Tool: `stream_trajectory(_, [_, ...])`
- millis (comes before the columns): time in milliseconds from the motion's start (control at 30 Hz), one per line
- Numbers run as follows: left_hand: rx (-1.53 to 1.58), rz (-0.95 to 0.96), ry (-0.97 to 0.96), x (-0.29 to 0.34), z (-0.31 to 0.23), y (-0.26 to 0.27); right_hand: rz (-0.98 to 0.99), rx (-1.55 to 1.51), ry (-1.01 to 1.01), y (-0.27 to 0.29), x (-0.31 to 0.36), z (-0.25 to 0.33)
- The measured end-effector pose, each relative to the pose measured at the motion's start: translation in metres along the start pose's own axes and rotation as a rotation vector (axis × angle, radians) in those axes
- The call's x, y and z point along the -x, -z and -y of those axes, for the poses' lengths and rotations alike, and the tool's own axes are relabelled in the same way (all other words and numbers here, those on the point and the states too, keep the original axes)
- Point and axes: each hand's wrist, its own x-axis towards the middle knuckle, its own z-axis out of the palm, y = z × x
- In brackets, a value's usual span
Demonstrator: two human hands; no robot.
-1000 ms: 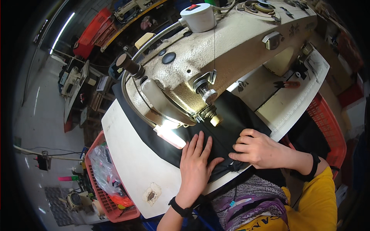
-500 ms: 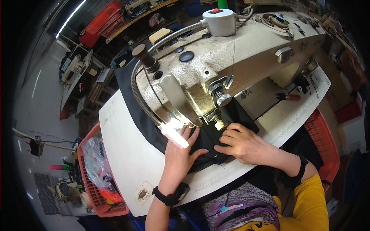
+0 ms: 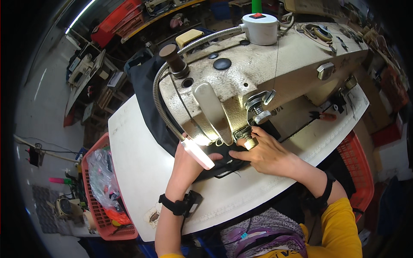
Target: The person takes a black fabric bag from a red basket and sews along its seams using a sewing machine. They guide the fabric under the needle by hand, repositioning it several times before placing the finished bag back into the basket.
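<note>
A cream sewing machine (image 3: 223,81) stands over a piece of black fabric (image 3: 157,124) spread on its white bed. My left hand (image 3: 186,162) lies on the fabric left of the needle area, its thumb stretched out to the right. The glowing lamp head (image 3: 200,155) and the machine head hide most of its fingers. On the other side, my right hand (image 3: 269,154) presses on the cloth, thumb pointing left and apart from the fingers, which reach behind the brass knob (image 3: 250,143). The two thumbs are close together. The needle and presser foot cannot be made out.
Orange-handled snips (image 3: 323,116) lie on the machine bed at the right. A red basket (image 3: 105,221) with plastic bags stands left of the white table (image 3: 133,180), another red basket (image 3: 361,172) right of it. Another sewing machine (image 3: 81,71) is at the far left.
My left hand has slid away and left, its fingers now mostly behind the lamp. The right hand has moved farther in under the machine head, fingers straighter. The fabric's near edge has shifted away from me.
</note>
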Motion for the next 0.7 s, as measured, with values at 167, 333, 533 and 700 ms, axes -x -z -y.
stream_trajectory(167, [0.088, -0.023, 0.063, -0.010, 0.009, 0.004, -0.133, 0.072, -0.005, -0.001, -0.010, -0.002])
stream_trajectory(333, [0.144, 0.020, 0.103, -0.020, 0.022, 0.001, -0.149, 0.054, -0.010, -0.006, -0.013, -0.011])
stream_trajectory(533, [0.178, -0.103, 0.028, -0.027, 0.027, 0.006, -0.165, -0.069, -0.115, 0.009, -0.013, -0.002])
stream_trajectory(700, [0.375, -0.338, 0.186, -0.014, 0.031, -0.004, -0.185, -0.044, -0.124, -0.002, -0.011, -0.008])
